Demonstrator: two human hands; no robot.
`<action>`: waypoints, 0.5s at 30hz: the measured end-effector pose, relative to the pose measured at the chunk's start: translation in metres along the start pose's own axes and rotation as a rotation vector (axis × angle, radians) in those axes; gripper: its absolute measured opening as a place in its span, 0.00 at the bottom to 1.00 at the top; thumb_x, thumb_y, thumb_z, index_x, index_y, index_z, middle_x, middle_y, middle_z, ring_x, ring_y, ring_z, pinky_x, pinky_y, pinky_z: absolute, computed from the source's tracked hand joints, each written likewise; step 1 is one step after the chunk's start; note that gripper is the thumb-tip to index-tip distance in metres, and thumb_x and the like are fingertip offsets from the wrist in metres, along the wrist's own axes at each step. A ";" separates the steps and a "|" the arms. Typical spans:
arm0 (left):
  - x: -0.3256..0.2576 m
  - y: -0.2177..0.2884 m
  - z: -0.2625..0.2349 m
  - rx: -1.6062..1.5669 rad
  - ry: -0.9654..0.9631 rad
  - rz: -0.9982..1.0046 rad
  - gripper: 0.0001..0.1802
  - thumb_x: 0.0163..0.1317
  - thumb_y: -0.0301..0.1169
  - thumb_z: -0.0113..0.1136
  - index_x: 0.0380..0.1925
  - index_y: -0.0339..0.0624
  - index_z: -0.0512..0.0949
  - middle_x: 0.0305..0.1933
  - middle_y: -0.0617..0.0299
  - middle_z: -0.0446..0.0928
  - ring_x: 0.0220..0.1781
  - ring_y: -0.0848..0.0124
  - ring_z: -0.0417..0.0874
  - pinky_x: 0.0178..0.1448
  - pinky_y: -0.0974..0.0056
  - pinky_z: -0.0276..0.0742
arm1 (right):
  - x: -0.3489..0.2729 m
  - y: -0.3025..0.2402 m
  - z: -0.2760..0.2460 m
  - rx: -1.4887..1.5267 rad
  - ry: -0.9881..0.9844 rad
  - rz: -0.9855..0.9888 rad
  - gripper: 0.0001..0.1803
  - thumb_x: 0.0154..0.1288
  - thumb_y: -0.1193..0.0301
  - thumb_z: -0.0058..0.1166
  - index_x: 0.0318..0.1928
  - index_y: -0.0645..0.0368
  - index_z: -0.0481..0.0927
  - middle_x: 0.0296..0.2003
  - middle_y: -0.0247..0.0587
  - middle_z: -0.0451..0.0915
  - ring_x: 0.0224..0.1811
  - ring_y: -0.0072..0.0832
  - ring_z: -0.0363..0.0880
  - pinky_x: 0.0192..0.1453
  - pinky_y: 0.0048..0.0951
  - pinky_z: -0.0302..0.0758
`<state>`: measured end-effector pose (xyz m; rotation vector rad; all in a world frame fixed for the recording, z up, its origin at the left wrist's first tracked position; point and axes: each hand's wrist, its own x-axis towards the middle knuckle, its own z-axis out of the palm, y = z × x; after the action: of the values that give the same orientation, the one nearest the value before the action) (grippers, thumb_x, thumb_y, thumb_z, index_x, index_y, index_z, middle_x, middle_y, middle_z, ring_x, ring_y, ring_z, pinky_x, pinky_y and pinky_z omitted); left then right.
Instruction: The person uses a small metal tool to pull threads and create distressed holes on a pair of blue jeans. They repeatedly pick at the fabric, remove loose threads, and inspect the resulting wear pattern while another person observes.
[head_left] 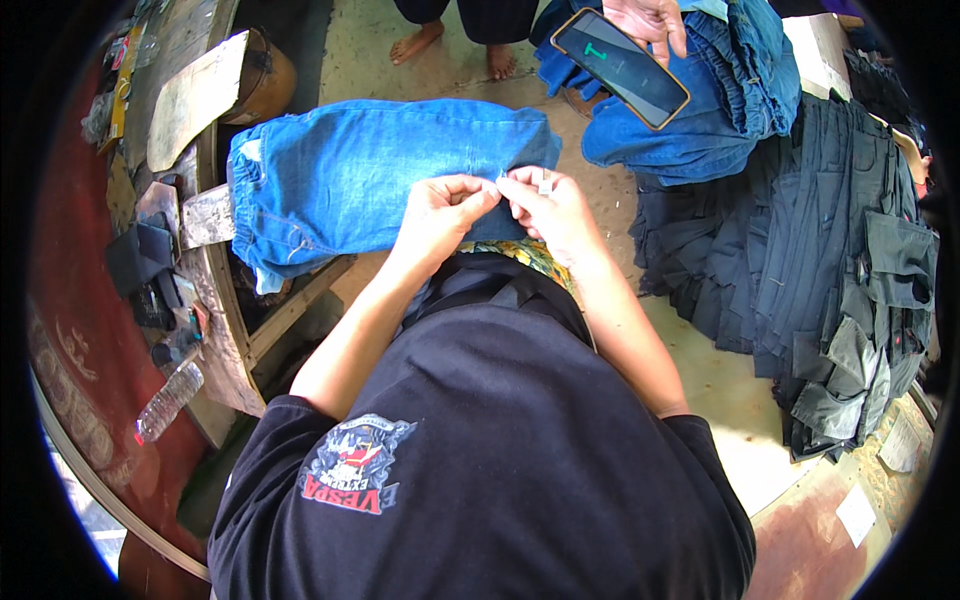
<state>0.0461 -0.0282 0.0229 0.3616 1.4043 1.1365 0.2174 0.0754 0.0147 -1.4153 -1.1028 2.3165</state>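
The pale floor (pixel 360 60) here bears a large heap of dark garments (pixel 760 240), a white paper slip (pixel 856 515) and someone's 2 bare feet (pixel 417 43).

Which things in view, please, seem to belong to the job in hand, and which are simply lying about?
Job in hand:
Left hand and right hand, meeting over the denim
Denim in front of the person

Apparently apart from it:
Bottle
Black clothes
Denim pile, possibly related
Phone, in another person's hand
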 end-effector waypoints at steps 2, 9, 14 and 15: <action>-0.005 0.003 -0.001 0.047 -0.013 0.030 0.10 0.77 0.35 0.75 0.46 0.39 0.94 0.31 0.75 0.83 0.27 0.87 0.67 0.31 0.72 0.60 | -0.002 -0.001 0.002 -0.025 0.020 -0.026 0.08 0.81 0.64 0.70 0.46 0.54 0.87 0.27 0.21 0.81 0.22 0.08 0.67 0.24 0.17 0.59; -0.009 0.015 -0.032 0.935 0.506 0.713 0.09 0.67 0.29 0.77 0.46 0.50 0.95 0.43 0.61 0.85 0.44 0.59 0.85 0.51 0.56 0.82 | -0.010 -0.010 0.019 -0.569 0.281 -0.542 0.09 0.78 0.66 0.72 0.48 0.58 0.92 0.32 0.31 0.86 0.33 0.23 0.87 0.38 0.27 0.81; 0.020 0.010 -0.043 1.138 0.417 0.905 0.10 0.62 0.30 0.81 0.43 0.50 0.95 0.47 0.63 0.86 0.49 0.59 0.84 0.55 0.55 0.81 | 0.014 -0.014 0.035 -1.013 0.249 -0.927 0.13 0.69 0.65 0.77 0.52 0.51 0.94 0.43 0.35 0.88 0.43 0.38 0.92 0.46 0.36 0.87; 0.022 0.009 -0.043 1.123 0.420 0.900 0.09 0.61 0.31 0.81 0.42 0.50 0.95 0.47 0.64 0.86 0.49 0.59 0.84 0.56 0.55 0.81 | 0.020 -0.014 0.036 -1.092 0.244 -0.931 0.15 0.68 0.64 0.78 0.52 0.50 0.94 0.43 0.34 0.88 0.43 0.38 0.92 0.46 0.37 0.87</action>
<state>-0.0009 -0.0248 0.0082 1.7628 2.2790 0.9988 0.1743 0.0777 0.0202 -0.9422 -2.3966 0.8368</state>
